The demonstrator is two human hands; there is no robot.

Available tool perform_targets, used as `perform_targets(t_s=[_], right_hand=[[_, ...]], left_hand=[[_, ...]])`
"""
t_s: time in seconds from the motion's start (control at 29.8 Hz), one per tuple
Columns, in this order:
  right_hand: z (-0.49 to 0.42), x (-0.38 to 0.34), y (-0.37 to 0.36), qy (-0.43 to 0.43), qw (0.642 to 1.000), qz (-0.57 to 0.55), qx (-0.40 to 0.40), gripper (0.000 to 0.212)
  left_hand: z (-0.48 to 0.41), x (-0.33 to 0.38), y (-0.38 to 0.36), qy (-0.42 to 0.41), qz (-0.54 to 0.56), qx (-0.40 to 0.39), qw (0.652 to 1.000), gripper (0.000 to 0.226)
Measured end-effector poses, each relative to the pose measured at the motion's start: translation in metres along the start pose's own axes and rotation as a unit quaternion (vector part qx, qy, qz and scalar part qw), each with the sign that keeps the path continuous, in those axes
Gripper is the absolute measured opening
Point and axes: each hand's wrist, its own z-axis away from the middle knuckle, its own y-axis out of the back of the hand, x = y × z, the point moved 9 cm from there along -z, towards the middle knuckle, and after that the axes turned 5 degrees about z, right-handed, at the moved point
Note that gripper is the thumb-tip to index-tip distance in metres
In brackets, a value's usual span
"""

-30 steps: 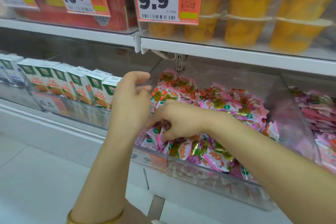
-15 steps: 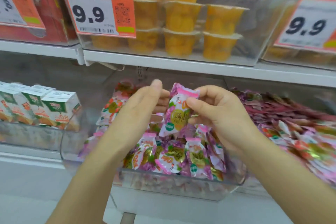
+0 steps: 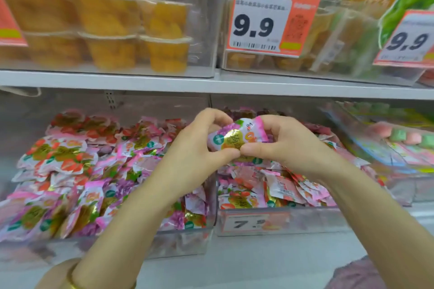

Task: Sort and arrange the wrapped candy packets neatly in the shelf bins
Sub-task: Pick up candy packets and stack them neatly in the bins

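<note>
- Holding one candy packet [image 3: 237, 137] between them, both hands are raised in front of the lower shelf, over the divide between two clear bins.
- The packet is pink and white with a gold and purple print. It lies tilted, its right end higher than its left.
- The left hand [image 3: 199, 150] pinches the packet's left side, thumb underneath and fingers curled over the top.
- The right hand [image 3: 291, 145] grips the right side the same way. The two thumb tips meet just under the packet.
- A gold bracelet [image 3: 72, 281] sits on the left wrist.
- Below and to the left, the left bin [image 3: 183, 241] is heaped with loose packets [image 3: 70, 171] in pink, red, gold and purple, lying at all angles.
- The right bin [image 3: 317, 220] holds a lower pile of pink packets [image 3: 277, 185]. A blurred price label [image 3: 253, 223] is on its front wall.
- Further right, a third bin [image 3: 399, 185] is too blurred to tell its contents.
- On the upper shelf [image 3: 141, 80], clear boxes hold stacked orange fruit cups [image 3: 112, 49].
- An orange price tag [image 3: 265, 22] reads 9.9, and a second tag [image 3: 408, 40] at the right edge reads the same.
</note>
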Motion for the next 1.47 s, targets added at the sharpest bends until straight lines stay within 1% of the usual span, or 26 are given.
perform_targets(t_s=[0.07, 0.13, 0.2, 0.23, 0.3, 0.34, 0.4, 0.44, 0.54, 0.64, 0.67, 0.84, 0.91, 0.97, 1.01, 1.07, 1.11, 1.14, 1.21, 1.27, 1.31, 1.37, 1.41, 1.47], right_hand=[[-0.004, 0.010, 0.009, -0.010, 1.000, -0.010, 0.017, 0.020], [-0.006, 0.028, 0.014, -0.042, 0.995, -0.081, 0.045, 0.015], [-0.005, 0.045, 0.014, -0.083, 0.983, -0.153, 0.064, 0.017], [-0.004, 0.050, 0.013, -0.099, 0.979, -0.168, 0.066, 0.018], [-0.004, 0.056, 0.013, -0.115, 0.981, -0.144, 0.051, 0.023], [-0.005, 0.056, 0.015, -0.106, 0.989, -0.098, 0.042, 0.023], [-0.006, 0.055, 0.015, -0.089, 0.996, -0.016, 0.017, 0.017], [-0.005, 0.056, 0.012, -0.091, 0.996, -0.004, 0.003, 0.015], [-0.003, 0.061, 0.004, -0.104, 0.994, -0.019, -0.030, 0.022], [-0.002, 0.067, 0.002, -0.123, 0.986, -0.108, -0.039, 0.031], [-0.003, 0.069, 0.003, -0.131, 0.982, -0.133, -0.041, 0.031], [-0.004, 0.078, -0.005, -0.145, 0.976, -0.135, -0.092, 0.017], [-0.006, 0.078, -0.010, -0.137, 0.977, -0.139, -0.080, 0.010], [-0.010, 0.083, 0.000, -0.149, 0.983, -0.110, -0.019, 0.007], [-0.010, 0.087, 0.011, -0.156, 0.984, -0.081, 0.023, 0.013], [-0.009, 0.094, 0.032, -0.174, 0.979, -0.025, 0.099, 0.039], [-0.008, 0.097, 0.038, -0.180, 0.976, -0.011, 0.125, 0.046], [-0.009, 0.097, 0.040, -0.178, 0.974, -0.005, 0.141, 0.048], [-0.017, 0.091, 0.030, -0.167, 0.977, 0.013, 0.135, 0.033], [-0.028, 0.087, 0.013, -0.154, 0.979, 0.057, 0.120, 0.026], [-0.031, 0.086, 0.006, -0.153, 0.977, 0.094, 0.112, 0.025], [-0.034, 0.087, -0.002, -0.149, 0.970, 0.162, 0.107, 0.040], [-0.033, 0.087, -0.001, -0.143, 0.968, 0.170, 0.114, 0.036], [-0.030, 0.089, 0.002, -0.145, 0.968, 0.164, 0.122, 0.013]], left_hand=[[-0.007, -0.003, -0.002, 0.000, 0.012, 0.031, 0.999, 0.045], [-0.013, -0.006, -0.005, -0.001, 0.028, 0.052, 0.998, 0.046], [-0.020, -0.009, -0.011, 0.000, 0.026, 0.045, 0.999, 0.041], [-0.023, -0.011, -0.015, 0.002, 0.021, 0.031, 0.999, 0.038], [-0.027, -0.015, -0.022, 0.005, 0.012, 0.000, 1.000, 0.035], [-0.027, -0.016, -0.024, 0.004, 0.005, -0.013, 1.000, 0.037], [-0.026, -0.016, -0.028, -0.003, -0.024, -0.032, 0.999, 0.045], [-0.025, -0.015, -0.029, -0.008, -0.040, -0.037, 0.998, 0.049], [-0.024, -0.013, -0.032, -0.019, -0.074, -0.041, 0.996, 0.056], [-0.025, -0.014, -0.034, -0.022, -0.075, -0.039, 0.996, 0.057], [-0.025, -0.014, -0.034, -0.022, -0.075, -0.037, 0.996, 0.057], [-0.024, -0.014, -0.034, -0.023, -0.081, -0.028, 0.996, 0.058], [-0.025, -0.014, -0.033, -0.027, -0.077, -0.019, 0.996, 0.058], [-0.026, -0.015, -0.026, -0.028, -0.065, 0.016, 0.997, 0.055], [-0.026, -0.016, -0.020, -0.027, -0.063, 0.039, 0.997, 0.053], [-0.025, -0.018, -0.010, -0.026, -0.074, 0.073, 0.994, 0.046], [-0.025, -0.019, -0.008, -0.025, -0.081, 0.081, 0.993, 0.043], [-0.024, -0.020, -0.007, -0.025, -0.087, 0.084, 0.992, 0.041], [-0.022, -0.021, -0.009, -0.021, -0.094, 0.085, 0.992, 0.037], [-0.021, -0.023, -0.011, -0.020, -0.101, 0.086, 0.991, 0.036], [-0.020, -0.024, -0.012, -0.019, -0.103, 0.089, 0.991, 0.035], [-0.019, -0.027, -0.010, -0.017, -0.104, 0.095, 0.990, 0.034], [-0.018, -0.028, -0.009, -0.016, -0.105, 0.096, 0.990, 0.034], [-0.017, -0.029, -0.008, -0.014, -0.105, 0.092, 0.990, 0.033]])
